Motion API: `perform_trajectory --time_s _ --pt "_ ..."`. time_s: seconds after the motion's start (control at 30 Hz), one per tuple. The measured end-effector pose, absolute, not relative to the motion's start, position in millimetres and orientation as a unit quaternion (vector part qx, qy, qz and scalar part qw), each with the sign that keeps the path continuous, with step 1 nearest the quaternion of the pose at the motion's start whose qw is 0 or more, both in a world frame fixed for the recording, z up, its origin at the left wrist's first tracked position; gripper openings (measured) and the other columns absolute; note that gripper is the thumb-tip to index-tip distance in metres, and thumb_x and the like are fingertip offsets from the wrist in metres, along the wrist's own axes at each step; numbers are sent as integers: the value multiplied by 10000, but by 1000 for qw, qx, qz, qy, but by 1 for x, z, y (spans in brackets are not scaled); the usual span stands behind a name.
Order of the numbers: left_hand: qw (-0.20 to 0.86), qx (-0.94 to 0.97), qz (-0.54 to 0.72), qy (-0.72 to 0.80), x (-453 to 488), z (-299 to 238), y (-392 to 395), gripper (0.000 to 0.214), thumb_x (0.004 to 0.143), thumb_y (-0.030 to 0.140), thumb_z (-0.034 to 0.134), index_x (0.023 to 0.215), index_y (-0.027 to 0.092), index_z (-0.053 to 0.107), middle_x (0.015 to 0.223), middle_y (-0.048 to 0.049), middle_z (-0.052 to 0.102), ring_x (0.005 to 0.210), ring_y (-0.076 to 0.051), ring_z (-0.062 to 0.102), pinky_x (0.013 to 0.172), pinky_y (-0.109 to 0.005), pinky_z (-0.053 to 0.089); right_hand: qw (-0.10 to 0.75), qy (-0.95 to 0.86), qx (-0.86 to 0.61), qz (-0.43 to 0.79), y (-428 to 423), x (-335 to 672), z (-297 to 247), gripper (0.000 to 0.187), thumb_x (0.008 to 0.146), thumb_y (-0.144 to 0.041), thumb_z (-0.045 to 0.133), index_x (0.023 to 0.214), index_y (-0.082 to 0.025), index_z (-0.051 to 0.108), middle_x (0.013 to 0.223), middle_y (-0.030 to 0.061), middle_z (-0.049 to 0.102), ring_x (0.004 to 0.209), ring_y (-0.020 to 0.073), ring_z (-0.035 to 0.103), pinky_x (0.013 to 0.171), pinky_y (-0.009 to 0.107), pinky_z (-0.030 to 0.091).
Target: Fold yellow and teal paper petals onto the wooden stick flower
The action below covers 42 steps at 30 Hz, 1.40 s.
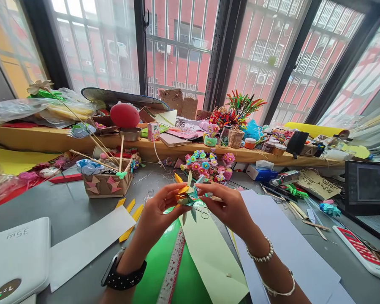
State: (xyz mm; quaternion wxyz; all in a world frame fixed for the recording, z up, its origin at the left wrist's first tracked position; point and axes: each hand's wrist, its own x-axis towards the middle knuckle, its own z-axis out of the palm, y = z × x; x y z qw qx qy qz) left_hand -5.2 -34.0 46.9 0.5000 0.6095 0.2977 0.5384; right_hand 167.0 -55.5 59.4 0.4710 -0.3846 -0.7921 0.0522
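Note:
Both hands meet in the middle of the view over a grey table (72, 207). Between them is a small folded paper flower (187, 194) with yellow, teal and pale green petals. My left hand (160, 213) pinches its left side with thumb and fingertips. My right hand (229, 207) pinches its right side, and a thin wooden stick pokes out from its fingers. Under the hands lie a pale green paper strip (212, 257), a bright green sheet (158, 266) and a patterned ruler (174, 266). A black watch is on the left wrist, bead bracelets on the right.
White paper sheets (285, 240) lie at right, another (88, 245) at left beside a white box (15, 253). A paper-covered basket (109, 181) with sticks and flowers stands behind left; a bunch of small paper flowers (205, 164) is just beyond the hands. The window ledge is crowded with craft items.

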Motion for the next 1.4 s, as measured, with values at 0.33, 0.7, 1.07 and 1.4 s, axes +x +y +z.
perform_trajectory --time_s 0.33,0.7,1.07,1.4 --pt "502 606 561 256 3 41 -35 336 661 196 661 971 199 532 933 -22 628 836 -151 617 798 -280 489 503 -743 -397 -195 -56 157 49 143 790 -140 548 914 -169 612 775 38 621 646 108 590 528 190 464" --pt "487 613 567 255 5 39 -35 328 657 185 672 948 207 524 931 -3 631 859 -132 616 782 -243 500 496 -745 -389 -217 -57 156 49 83 799 -143 526 821 -146 605 702 40 598 554 103 540 478 194 425" --pt "499 564 610 246 12 40 -40 351 625 160 694 948 208 566 926 1 656 856 -133 624 787 -226 500 501 -750 -374 -213 -57 157 51 95 770 -97 524 791 -161 591 682 26 584 496 80 485 444 185 396" --pt "511 614 557 227 0 37 -31 361 665 182 674 1004 237 562 1063 -24 613 934 -153 599 804 -241 492 486 -793 -351 -105 -62 165 60 135 796 -126 540 894 -179 615 772 30 601 645 93 562 547 191 454"
